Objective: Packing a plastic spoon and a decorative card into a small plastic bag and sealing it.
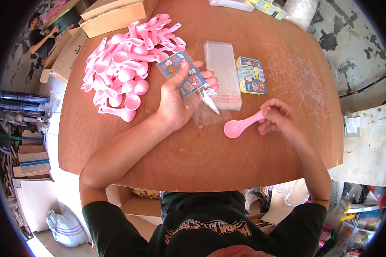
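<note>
My left hand (178,100) holds a clear plastic bag (203,109) with a blue printed card (193,85) in it, thumb across the card. The bag's lower part hangs loose over the palm's right side. To the right, my right hand (278,116) pinches a pink measuring spoon (240,126) by the end of its handle, its bowl pointing left toward the bag. Beyond the hands lies a stack of flat clear bags (222,68), with a stack of blue printed cards (251,76) beside it. A large heap of pink measuring spoons (122,64) spreads over the table's left side.
The brown wooden table (176,158) curves round in front of me. At its far left edge sits a cardboard box (116,17); packets (268,7) and a clear plastic roll (300,13) are at the far right. Another person (43,38) sits at upper left, beyond an open carton (64,55).
</note>
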{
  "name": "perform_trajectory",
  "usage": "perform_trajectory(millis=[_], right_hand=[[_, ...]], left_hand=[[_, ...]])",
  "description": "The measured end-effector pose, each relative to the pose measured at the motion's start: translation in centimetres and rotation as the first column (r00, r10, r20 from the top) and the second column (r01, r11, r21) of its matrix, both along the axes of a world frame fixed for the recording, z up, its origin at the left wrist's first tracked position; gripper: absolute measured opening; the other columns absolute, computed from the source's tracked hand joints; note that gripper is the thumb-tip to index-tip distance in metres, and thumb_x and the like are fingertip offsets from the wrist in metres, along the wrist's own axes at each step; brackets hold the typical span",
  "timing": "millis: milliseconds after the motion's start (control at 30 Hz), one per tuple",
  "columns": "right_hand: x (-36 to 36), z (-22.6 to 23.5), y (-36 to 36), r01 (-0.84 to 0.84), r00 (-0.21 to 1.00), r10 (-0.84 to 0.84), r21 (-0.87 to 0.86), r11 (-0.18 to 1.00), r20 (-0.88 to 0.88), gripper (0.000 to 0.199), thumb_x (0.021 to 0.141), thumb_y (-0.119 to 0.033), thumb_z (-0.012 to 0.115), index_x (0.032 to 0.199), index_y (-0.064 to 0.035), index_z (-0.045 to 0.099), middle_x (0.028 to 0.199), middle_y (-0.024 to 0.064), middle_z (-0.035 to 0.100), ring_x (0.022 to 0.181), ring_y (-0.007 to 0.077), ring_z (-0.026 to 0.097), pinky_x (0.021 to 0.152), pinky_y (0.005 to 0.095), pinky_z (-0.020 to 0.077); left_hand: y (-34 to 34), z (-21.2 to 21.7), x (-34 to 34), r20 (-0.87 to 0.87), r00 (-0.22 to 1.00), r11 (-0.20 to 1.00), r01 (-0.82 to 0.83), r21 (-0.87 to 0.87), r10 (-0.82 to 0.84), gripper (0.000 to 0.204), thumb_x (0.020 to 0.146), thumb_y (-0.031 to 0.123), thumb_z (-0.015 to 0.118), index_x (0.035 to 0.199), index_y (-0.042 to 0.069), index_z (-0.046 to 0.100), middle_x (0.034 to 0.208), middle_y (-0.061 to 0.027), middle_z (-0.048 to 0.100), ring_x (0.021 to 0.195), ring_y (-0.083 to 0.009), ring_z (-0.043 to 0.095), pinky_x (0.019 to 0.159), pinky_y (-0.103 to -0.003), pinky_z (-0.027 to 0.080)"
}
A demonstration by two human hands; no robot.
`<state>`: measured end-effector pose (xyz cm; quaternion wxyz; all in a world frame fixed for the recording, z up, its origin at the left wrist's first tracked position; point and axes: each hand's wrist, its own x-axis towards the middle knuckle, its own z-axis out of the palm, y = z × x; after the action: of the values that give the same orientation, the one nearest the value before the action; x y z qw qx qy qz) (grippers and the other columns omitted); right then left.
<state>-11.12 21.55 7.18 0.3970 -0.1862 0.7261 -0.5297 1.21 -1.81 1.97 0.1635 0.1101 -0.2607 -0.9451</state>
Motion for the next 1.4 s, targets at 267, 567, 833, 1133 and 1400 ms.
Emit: perform_trajectory(millis=[267, 567, 833, 1133, 1400], right_hand=[[2.0, -1.2, 0.3, 0.021, 0.988, -0.021, 0.002, 1.0, 0.155, 0.016, 0.09, -0.01, 0.057, 0.102, -0.0009, 0.056, 0.087, 0.0113, 0.064, 0.07, 0.0167, 0.065, 0.064, 0.0296, 0.0564], [3.3, -2.1, 0.5, 0.142, 0.953, -0.089, -0.166, 0.976, 0.291, 0.018, 0.09, -0.009, 0.057, 0.105, -0.0004, 0.056, 0.092, 0.0131, 0.065, 0.074, 0.0177, 0.066, 0.066, 0.0292, 0.0567], [4.5, -2.4, -1.3, 0.152, 0.916, -0.039, -0.254, 0.955, 0.4, 0.02, 0.089, -0.01, 0.058, 0.107, -0.0011, 0.055, 0.097, 0.0149, 0.064, 0.076, 0.0195, 0.066, 0.069, 0.0319, 0.0566], [6.1, -2.4, -4.0, 0.102, 0.925, 0.043, -0.355, 0.929, 0.377, 0.053, 0.09, -0.008, 0.057, 0.135, -0.0055, 0.029, 0.104, 0.0173, 0.062, 0.08, 0.02, 0.066, 0.072, 0.0333, 0.0564], [4.8, -0.2, -3.8, -0.065, 0.929, -0.133, -0.508, 0.859, -0.345, 0.018, 0.092, -0.005, 0.053, 0.106, 0.0019, 0.062, 0.099, 0.0092, 0.064, 0.075, 0.0137, 0.065, 0.066, 0.0262, 0.0552]], left_hand=[[-0.2, 0.0, 0.0, -0.007, 0.994, 0.991, -0.106, 0.081, 0.107, 0.046, 0.093, 0.044, 0.047, 0.114, 0.003, 0.047, 0.102, -0.0163, 0.058, 0.101, -0.0301, 0.057, 0.094, -0.047, 0.045], [-0.3, 0.2, 0.0, 0.058, 0.984, 0.985, -0.17, 0.034, 0.168, 0.05, 0.092, 0.048, 0.048, 0.116, 0.004, 0.045, 0.105, -0.016, 0.056, 0.105, -0.0316, 0.056, 0.095, -0.048, 0.045], [0.2, 0.3, 0.2, 0.056, 0.987, 0.988, -0.152, 0.019, 0.151, 0.055, 0.091, 0.051, 0.046, 0.12, 0.005, 0.04, 0.11, -0.0159, 0.052, 0.108, -0.0311, 0.054, 0.097, -0.048, 0.044], [1.1, -0.4, 0.2, 0.037, 0.999, 0.999, -0.027, -0.027, 0.028, 0.062, 0.089, 0.06, 0.04, 0.123, 0.008, 0.036, 0.111, -0.0134, 0.053, 0.115, -0.0295, 0.052, 0.101, -0.049, 0.041], [0.4, -1.3, -0.1, -0.159, 0.968, 0.967, 0.159, -0.198, -0.192, 0.063, 0.09, 0.057, 0.045, 0.128, 0.009, 0.035, 0.126, -0.0112, 0.048, 0.126, -0.0298, 0.042, 0.106, -0.048, 0.033]])
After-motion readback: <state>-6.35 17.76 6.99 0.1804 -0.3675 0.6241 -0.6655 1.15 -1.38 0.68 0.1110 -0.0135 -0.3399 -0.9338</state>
